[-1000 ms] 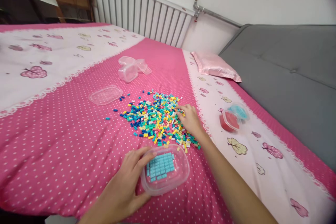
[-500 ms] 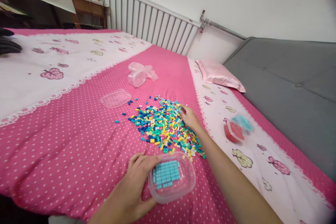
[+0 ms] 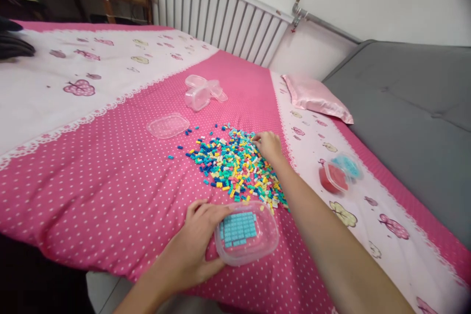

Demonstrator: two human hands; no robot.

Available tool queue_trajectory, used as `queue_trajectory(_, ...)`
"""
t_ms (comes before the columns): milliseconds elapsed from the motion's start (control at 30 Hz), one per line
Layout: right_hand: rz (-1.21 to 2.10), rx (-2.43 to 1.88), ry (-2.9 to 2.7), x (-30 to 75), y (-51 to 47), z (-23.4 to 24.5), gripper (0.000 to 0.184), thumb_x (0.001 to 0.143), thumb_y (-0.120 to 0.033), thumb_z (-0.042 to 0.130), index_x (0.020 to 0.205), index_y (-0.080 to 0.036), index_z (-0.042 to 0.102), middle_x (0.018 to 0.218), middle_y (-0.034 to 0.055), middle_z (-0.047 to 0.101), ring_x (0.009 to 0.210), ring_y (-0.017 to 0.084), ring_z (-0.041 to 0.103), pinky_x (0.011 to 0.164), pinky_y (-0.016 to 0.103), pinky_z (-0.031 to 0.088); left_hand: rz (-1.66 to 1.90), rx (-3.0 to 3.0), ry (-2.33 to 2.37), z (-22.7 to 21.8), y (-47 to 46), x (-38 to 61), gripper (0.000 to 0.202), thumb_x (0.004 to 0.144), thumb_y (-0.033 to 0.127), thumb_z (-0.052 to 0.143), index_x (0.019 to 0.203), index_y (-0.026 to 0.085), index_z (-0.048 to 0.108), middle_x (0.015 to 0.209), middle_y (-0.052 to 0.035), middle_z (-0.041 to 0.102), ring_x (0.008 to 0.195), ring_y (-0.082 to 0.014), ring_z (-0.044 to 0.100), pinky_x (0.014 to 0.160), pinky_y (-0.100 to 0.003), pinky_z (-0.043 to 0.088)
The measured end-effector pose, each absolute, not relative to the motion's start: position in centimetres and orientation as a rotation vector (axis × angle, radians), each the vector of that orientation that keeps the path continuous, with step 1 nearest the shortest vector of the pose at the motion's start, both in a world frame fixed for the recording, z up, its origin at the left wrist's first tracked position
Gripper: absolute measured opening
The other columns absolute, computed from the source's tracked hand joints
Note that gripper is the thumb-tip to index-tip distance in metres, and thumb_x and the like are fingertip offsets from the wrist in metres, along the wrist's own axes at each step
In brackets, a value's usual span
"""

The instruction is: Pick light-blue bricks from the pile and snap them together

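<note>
My left hand grips the left side of a clear plastic container, thumb in front and fingers over the rim. Light-blue toy bricks lie in tidy rows inside it, toward its left side. Beyond the container spreads a loose pile of small toy bricks in blue, green, yellow, white and pink. At the pile's far right edge is my right hand, its fingertips pinched together among the bricks. Whatever those fingertips hold is too small to make out.
A clear lid lies left of the pile on the pink dotted bedspread. Several clear containers and lids sit farther back. To the right stand containers of red bricks and blue bricks. A pink pillow rests near the grey headboard.
The view has tilted slightly, so the whole scene sits higher and farther right. My right hand's fingers have drawn together at the pile's edge. My left hand keeps its grip on the container.
</note>
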State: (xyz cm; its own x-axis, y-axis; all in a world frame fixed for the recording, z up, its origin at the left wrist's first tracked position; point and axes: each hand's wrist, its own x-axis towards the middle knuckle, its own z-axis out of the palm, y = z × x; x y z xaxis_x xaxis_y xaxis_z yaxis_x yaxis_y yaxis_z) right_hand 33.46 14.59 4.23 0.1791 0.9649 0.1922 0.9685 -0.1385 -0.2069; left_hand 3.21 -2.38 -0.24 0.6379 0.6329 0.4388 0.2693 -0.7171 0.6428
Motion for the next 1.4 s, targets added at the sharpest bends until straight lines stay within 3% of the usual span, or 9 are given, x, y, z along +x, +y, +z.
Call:
queue_trajectory(200, 0.035, -2.082, -1.786, 32.2, 13.4, 6.4, 0.035, 0.1, -0.04, 0.066, 0.129, -0.019, 0.064, 0.129, 0.0095, 0.067, 0.11, 0.024, 0.067, 0.094, 0.047, 0.058, 0.842, 2.328, 0.72, 0.0, -2.5, 3.3, 0.075, 0.08, 0.019, 0.068, 0.148, 0.027, 0.039, 0.133, -0.0083, 0.069, 0.119, -0.0278, 0.065, 0.115, -0.052, 0.036)
queue_trajectory(300, 0.144, -1.927, -1.861, 31.1, 10.2, 9.2, 0.026, 0.102, -0.021, 0.054, 0.124, -0.015, 0.067, 0.111, 0.0093, 0.074, 0.098, 0.019, 0.069, 0.093, 0.039, 0.056, 0.848, 2.322, 0.705, 0.1, -2.5, 3.4, 0.075, 0.081, 0.02, 0.068, 0.149, 0.027, 0.038, 0.134, -0.0076, 0.069, 0.12, -0.0274, 0.064, 0.114, -0.051, 0.035)
queue_trajectory(433, 0.493, -1.725, -2.064, 29.0, 3.2, 13.4, 0.018, 0.097, -0.021, 0.057, 0.1, -0.021, 0.075, 0.093, 0.0011, 0.078, 0.081, 0.015, 0.07, 0.076, 0.029, 0.054, 0.846, 2.31, 0.681, 0.5, -2.5, 3.5, 0.068, 0.085, 0.02, 0.067, 0.147, 0.028, 0.041, 0.132, -0.0062, 0.069, 0.12, -0.0263, 0.063, 0.112, -0.048, 0.036)
queue_trajectory(567, 0.978, -1.589, -2.151, 26.8, -2.6, 15.3, 0.014, 0.092, -0.014, 0.065, 0.091, -0.024, 0.075, 0.091, -0.0018, 0.079, 0.083, 0.014, 0.072, 0.075, 0.025, 0.053, 0.822, 2.306, 0.673, 0.8, -2.6, 3.6, 0.068, 0.088, 0.021, 0.067, 0.149, 0.029, 0.038, 0.138, -0.0063, 0.066, 0.124, -0.0267, 0.061, 0.111, -0.047, 0.033)
queue_trajectory(767, 0.754, -1.666, -2.335, 25.7, -4.9, 13.1, 0.028, 0.097, -0.007, 0.051, 0.09, -0.023, 0.073, 0.098, 0.0025, 0.074, 0.09, 0.016, 0.07, 0.081, 0.029, 0.051, 0.788, 2.331, 0.67, 0.7, -2.6, 3.5, 0.067, 0.092, 0.03, 0.07, 0.149, 0.027, 0.035, 0.143, -0.0102, 0.062, 0.131, -0.0292, 0.056, 0.111, -0.047, 0.032)
queue_trajectory(867, 0.737, -1.786, -2.378, 25.7, -5.1, 12.2, 0.027, 0.09, -0.003, 0.059, 0.097, -0.024, 0.074, 0.096, 0.0003, 0.078, 0.086, 0.017, 0.072, 0.079, 0.028, 0.05, 0.774, 2.337, 0.669, 0.9, -2.6, 3.5, 0.067, 0.093, 0.032, 0.07, 0.149, 0.026, 0.034, 0.144, -0.0101, 0.061, 0.132, -0.0286, 0.055, 0.112, -0.046, 0.029)
queue_trajectory(967, 0.724, -1.853, -2.482, 25.5, -5.3, 11.7, 0.029, 0.081, 0.001, 0.061, 0.089, -0.023, 0.076, 0.082, -0.0013, 0.076, 0.073, 0.014, 0.069, 0.072, 0.025, 0.048, 0.776, 2.331, 0.648, 1.0, -2.6, 3.7, 0.07, 0.093, 0.031, 0.07, 0.152, 0.028, 0.032, 0.145, -0.0078, 0.061, 0.132, -0.0274, 0.055, 0.112, -0.044, 0.026)
queue_trajectory(1167, 0.724, -1.79, -2.733, 25.5, -5.1, 11.3, 0.027, 0.079, 0.002, 0.064, 0.081, -0.022, 0.075, 0.089, 0.0009, 0.075, 0.07, 0.012, 0.065, 0.062, 0.022, 0.038, 0.773, 2.312, 0.642, 0.7, -2.6, 3.8, 0.071, 0.09, 0.035, 0.075, 0.149, 0.029, 0.036, 0.142, -0.0061, 0.061, 0.129, -0.0275, 0.055, 0.112, -0.044, 0.024)
queue_trajectory(1400, 0.448, -1.773, -2.942, 25.9, -4.9, 10.6, 0.019, 0.086, -0.006, 0.069, 0.083, -0.024, 0.069, 0.065, -0.0038, 0.066, 0.054, 0.013, 0.052, 0.053, 0.028, 0.017, 0.795, 2.323, 0.618, 0.6, -2.6, 4.0, 0.06, 0.094, 0.038, 0.07, 0.145, 0.027, 0.04, 0.133, -0.0057, 0.064, 0.122, -0.0266, 0.057, 0.112, -0.045, 0.023)
